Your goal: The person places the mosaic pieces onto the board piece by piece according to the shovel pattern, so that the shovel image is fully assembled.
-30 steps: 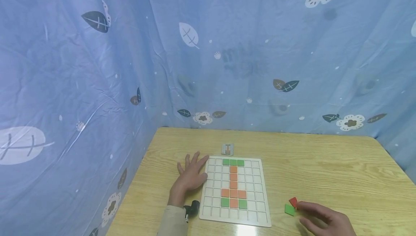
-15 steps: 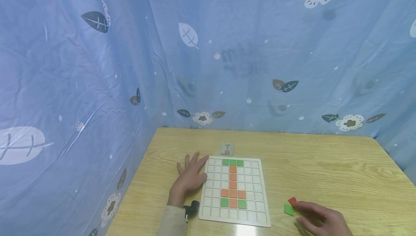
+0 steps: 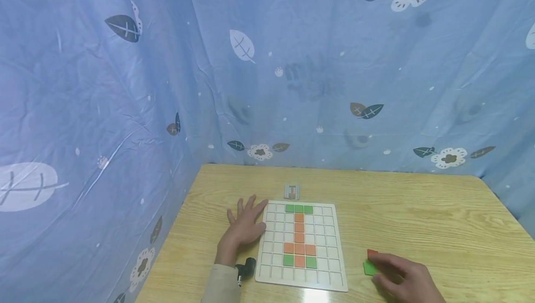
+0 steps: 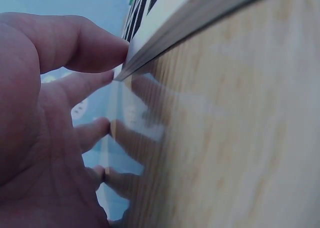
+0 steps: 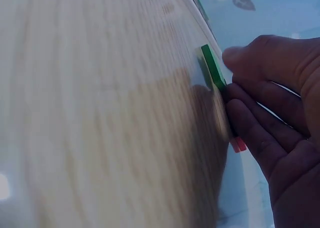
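A white grid board [image 3: 276,273] lies on the table with green and orange square tiles set in its cells. My left hand [image 3: 244,226] rests at its left edge, fingers spread, thumb and index fingertips touching the rim; the left wrist view shows the thumb [image 4: 95,45] against the board's side. Right of the board my right hand [image 3: 403,275] is low over two loose tiles, a green tile [image 3: 369,268] and a red tile [image 3: 371,252]. Its index finger partly covers both. In the right wrist view, the fingers touch or nearly touch the green tile [image 5: 212,65]; the red tile [image 5: 239,145] shows below them.
A small printed card [image 3: 291,191] lies just beyond the board's far edge. A black device [image 3: 246,268] is strapped at the left wrist. Blue patterned curtain [image 3: 317,85] hangs behind and to the left of the wooden table [image 3: 397,201].
My right hand has shifted left, further over the loose tiles. The red tile has slid slightly left and away from me, and the green one is more covered. The left hand has stayed put.
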Motion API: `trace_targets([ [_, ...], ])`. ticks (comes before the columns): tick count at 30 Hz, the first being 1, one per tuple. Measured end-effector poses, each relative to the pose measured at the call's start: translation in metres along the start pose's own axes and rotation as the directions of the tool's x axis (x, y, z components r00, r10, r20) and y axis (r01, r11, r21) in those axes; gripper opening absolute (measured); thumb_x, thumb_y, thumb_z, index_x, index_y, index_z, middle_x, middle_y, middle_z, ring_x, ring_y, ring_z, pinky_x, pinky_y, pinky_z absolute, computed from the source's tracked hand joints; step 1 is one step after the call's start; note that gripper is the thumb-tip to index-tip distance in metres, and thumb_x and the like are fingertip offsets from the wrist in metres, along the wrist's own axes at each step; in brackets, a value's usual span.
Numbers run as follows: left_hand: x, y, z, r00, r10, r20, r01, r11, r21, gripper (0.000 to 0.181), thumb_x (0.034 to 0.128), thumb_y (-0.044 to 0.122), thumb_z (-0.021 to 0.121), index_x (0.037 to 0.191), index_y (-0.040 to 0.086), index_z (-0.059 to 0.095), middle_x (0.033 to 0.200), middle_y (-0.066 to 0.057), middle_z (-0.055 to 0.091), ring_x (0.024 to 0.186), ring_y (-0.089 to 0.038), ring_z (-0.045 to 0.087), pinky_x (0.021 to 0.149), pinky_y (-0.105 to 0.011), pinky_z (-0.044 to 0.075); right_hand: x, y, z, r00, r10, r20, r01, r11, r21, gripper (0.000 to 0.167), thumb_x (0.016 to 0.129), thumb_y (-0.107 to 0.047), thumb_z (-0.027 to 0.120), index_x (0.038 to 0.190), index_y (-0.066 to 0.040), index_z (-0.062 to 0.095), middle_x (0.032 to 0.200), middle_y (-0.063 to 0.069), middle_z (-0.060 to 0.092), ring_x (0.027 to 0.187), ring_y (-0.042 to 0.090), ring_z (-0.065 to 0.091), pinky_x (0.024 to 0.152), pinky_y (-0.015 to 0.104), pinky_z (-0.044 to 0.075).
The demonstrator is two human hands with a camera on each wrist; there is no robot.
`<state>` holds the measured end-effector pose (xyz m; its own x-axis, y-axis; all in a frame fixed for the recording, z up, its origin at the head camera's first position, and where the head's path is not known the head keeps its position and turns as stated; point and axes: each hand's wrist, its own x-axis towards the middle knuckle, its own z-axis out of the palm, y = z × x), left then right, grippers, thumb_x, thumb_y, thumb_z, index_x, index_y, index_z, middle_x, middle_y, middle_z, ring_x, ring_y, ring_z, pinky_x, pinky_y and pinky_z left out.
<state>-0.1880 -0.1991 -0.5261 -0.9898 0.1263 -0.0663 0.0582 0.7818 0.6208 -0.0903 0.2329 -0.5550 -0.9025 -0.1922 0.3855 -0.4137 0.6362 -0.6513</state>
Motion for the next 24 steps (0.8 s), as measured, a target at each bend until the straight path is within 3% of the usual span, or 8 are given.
trace_targets([
  [9, 0.0004, -0.0015, 0.0005, 1.0, 0.006, -0.001, -0.006, 1.0, 0.004, 0.076, 0.0886, 0.016, 0.059, 0.164, 0.019, 0.052, 0.18, -0.02, 0.026, 0.168, -0.056, 0.002, 0.122, -0.087, -0.011, 0.0022, 0.001, 0.0026, 0.999, 0.035, 0.009, -0.034, 0.997, -0.062, 0.052, 0.07, -0.003, 0.098, 0.114, -0.029, 0.084, 0.111, -0.016, 0.083, 0.108, -0.013, 0.069, 0.091, -0.005, 0.041],
  [18, 0.0007, -0.0021, 0.0012, 1.0, 0.007, -0.003, -0.007, 1.0, 0.002, 0.075, 0.0893, 0.016, 0.059, 0.164, 0.019, 0.053, 0.181, -0.02, 0.026, 0.168, -0.056, 0.002, 0.122, -0.087, -0.011, 0.0024, 0.0012, 0.0044, 1.0, -0.026, -0.015, 0.025, 0.998, -0.062, 0.053, 0.069, 0.005, 0.095, 0.109, -0.027, 0.084, 0.105, -0.016, 0.083, 0.101, -0.012, 0.071, 0.086, -0.003, 0.045],
  [24, 0.0004, -0.002, 0.0007, 1.0, 0.011, 0.0, -0.011, 1.0, 0.003, 0.075, 0.0893, 0.016, 0.059, 0.164, 0.019, 0.052, 0.18, -0.02, 0.026, 0.167, -0.057, 0.002, 0.122, -0.087, -0.011, 0.0027, 0.0021, 0.005, 0.996, -0.079, -0.031, 0.076, 0.992, -0.099, 0.055, 0.066, 0.0, 0.098, 0.11, -0.029, 0.084, 0.109, -0.021, 0.081, 0.105, -0.011, 0.071, 0.091, -0.004, 0.042],
])
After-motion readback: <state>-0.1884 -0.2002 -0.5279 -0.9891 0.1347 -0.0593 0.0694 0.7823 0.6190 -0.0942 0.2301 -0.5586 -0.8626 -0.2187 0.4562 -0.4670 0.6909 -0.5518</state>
